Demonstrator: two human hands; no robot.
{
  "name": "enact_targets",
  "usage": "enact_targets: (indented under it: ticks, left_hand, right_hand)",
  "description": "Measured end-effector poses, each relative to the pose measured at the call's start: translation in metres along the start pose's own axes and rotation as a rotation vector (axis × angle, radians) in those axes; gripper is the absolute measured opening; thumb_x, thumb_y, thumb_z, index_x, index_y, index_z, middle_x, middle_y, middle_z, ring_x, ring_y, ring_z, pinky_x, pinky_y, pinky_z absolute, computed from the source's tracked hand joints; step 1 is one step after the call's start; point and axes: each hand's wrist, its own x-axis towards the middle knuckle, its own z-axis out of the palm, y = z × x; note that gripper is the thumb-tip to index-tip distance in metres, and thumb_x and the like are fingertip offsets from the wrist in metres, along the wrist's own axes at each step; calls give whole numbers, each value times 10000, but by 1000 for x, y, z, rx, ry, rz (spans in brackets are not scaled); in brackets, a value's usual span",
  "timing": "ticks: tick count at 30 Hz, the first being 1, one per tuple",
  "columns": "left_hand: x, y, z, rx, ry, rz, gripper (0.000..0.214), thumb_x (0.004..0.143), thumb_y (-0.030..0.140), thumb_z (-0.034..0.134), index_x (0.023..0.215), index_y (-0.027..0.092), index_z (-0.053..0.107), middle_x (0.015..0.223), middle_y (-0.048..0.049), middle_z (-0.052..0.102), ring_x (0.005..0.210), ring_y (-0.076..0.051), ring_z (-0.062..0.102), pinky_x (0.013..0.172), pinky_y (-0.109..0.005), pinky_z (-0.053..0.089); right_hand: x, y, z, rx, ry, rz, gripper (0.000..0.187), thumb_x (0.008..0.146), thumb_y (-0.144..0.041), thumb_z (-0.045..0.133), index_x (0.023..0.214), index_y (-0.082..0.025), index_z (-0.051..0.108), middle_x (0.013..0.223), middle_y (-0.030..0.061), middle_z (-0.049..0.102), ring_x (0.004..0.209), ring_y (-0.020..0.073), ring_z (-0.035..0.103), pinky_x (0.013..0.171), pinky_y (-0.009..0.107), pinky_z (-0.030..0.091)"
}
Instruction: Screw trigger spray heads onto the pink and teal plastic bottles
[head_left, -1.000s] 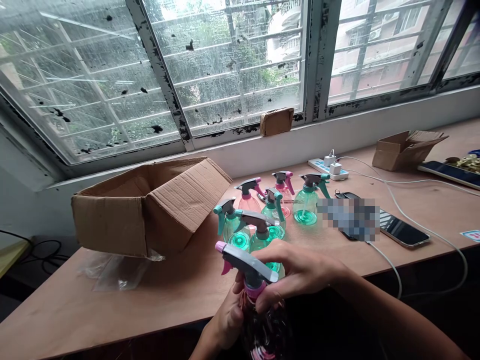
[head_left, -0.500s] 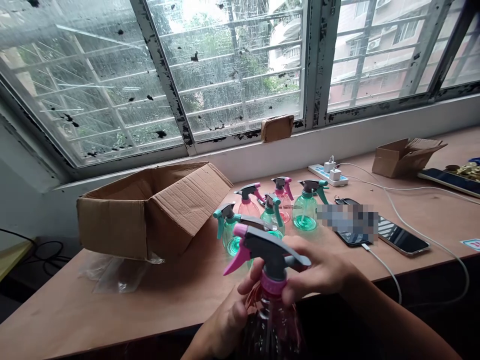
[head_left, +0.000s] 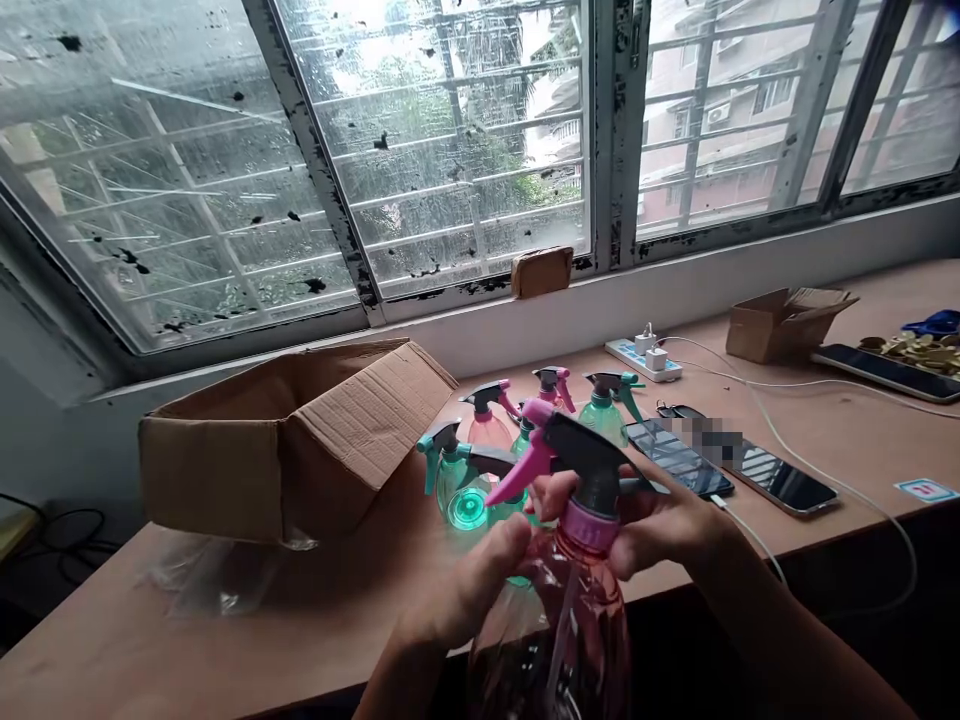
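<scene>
Close in front of me is a spray bottle (head_left: 592, 620) with a clear pink body, a pink collar, a grey head and a pink trigger pointing left. My left hand (head_left: 480, 575) is closed on its shoulder from the left, thumb lying near the neck. From the right, my right hand (head_left: 671, 525) grips around the collar and the back of the head; some of its fingers are hidden behind the neck. Just beyond stand several more spray bottles: a green one (head_left: 459, 490) at the left, a pink one (head_left: 489, 430) behind it, and another green one (head_left: 602, 415) at the right.
An open cardboard box (head_left: 210, 470) stands on the table (head_left: 330, 620) at left, with clear plastic bags (head_left: 225, 585) before it. To the right lie two phones (head_left: 780, 475), a power strip (head_left: 667, 368), white cables and a small carton (head_left: 772, 330). Windows (head_left: 450, 150) line the back.
The pink spray bottle has moved up and to the right in view, showing more of its body. Both hands stay on it. The camera view has shifted slightly.
</scene>
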Motion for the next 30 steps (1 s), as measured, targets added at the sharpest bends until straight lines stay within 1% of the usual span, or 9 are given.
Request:
enact_targets:
  ticks: [4,8,10,13,16,20,25,27,30]
  left_hand:
    - [-9,17,-7,82,102,-20,753,1053,789,404,1005,143,788,943,-101,731,864,-251,654,840,-354,537]
    - [-15,27,-3,291,257,55,725,1065,760,421,1089,143,802,856,-90,746,856,-280,689,882,-369,555]
    - [-17,30,-1,350,297,86,726,1070,755,419,1255,156,786,862,-82,761,883,-295,710,932,-385,554]
    - [-20,31,-1,355,330,114,774,1062,775,423,1422,158,722,929,-83,789,894,-294,720,931,-371,545]
    - [-22,30,-4,327,369,153,798,1040,809,436,1372,155,750,1074,-102,803,914,-275,710,843,-322,522]
    - [-23,28,-8,314,448,198,815,1027,828,437,1209,114,787,936,-97,771,818,-244,665,751,-309,483]
    - [-19,21,-4,204,524,240,820,1028,835,414,1231,120,761,1025,-128,799,909,-287,701,845,-359,527]
    - [-18,17,-1,165,556,241,804,1038,826,394,1195,132,768,1061,-131,803,908,-285,701,840,-366,530]
    - [-18,10,1,103,562,213,837,1039,846,335,1151,142,773,1124,-141,791,982,-302,705,877,-378,533]
  right_hand:
    - [11,-3,10,-91,66,-30,500,785,-565,950,1081,-194,794,1092,86,741,1070,263,705,1040,397,570]
    - [12,-9,23,-37,94,-43,381,891,-473,894,1138,-212,768,1015,55,726,940,208,706,900,330,606]
    - [10,-12,29,-13,107,-59,376,934,-420,863,1252,-246,760,1115,69,752,1028,226,731,932,349,620]
    - [4,-15,33,-28,98,-114,466,967,-399,834,1411,-310,724,1360,89,746,1317,281,689,1145,431,552]
    - [-4,-10,30,-43,51,-161,552,980,-399,819,1510,-405,665,1573,55,663,1527,297,558,1311,488,389]
    - [-16,3,25,-51,32,-193,712,989,-335,808,1603,-540,513,1743,-40,488,1648,263,404,1378,498,249]
    - [-9,1,33,-147,39,-171,811,964,-478,814,1683,-412,446,1812,25,361,1717,331,210,1393,573,153]
    - [-1,-2,37,-166,77,-251,675,987,-471,783,1617,-397,554,1783,39,417,1713,336,227,1386,581,200]
    - [9,-3,40,-139,203,-361,359,1040,-387,718,1399,-395,711,1650,41,573,1648,304,376,1349,553,321]
